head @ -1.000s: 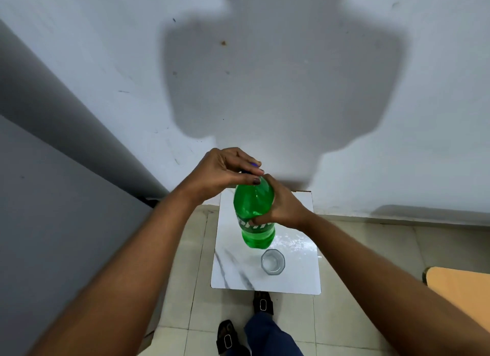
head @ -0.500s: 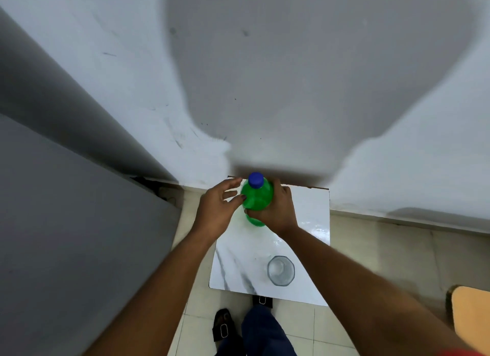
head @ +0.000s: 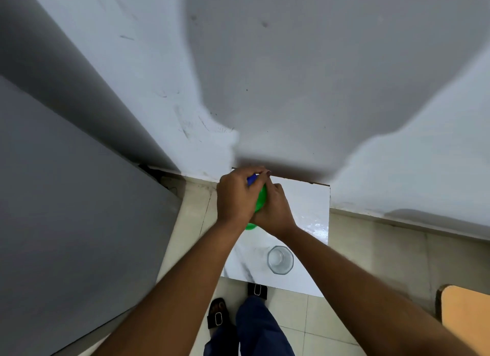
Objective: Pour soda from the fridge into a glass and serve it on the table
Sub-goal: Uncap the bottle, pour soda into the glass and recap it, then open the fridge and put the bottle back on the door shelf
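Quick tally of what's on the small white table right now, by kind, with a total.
Green soda bottle: 1, gripped by both hands, left hand at the blue cap
Empty clear glass: 1
Total: 2

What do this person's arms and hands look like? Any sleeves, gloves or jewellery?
Both forearms are bare as far as the picture shows: no sleeves, gloves, watch or bracelets in view. The left hand and right hand show no rings. One nail looks dark, perhaps polished; it is too small to tell. Below are blue trousers and black buckled sandals.
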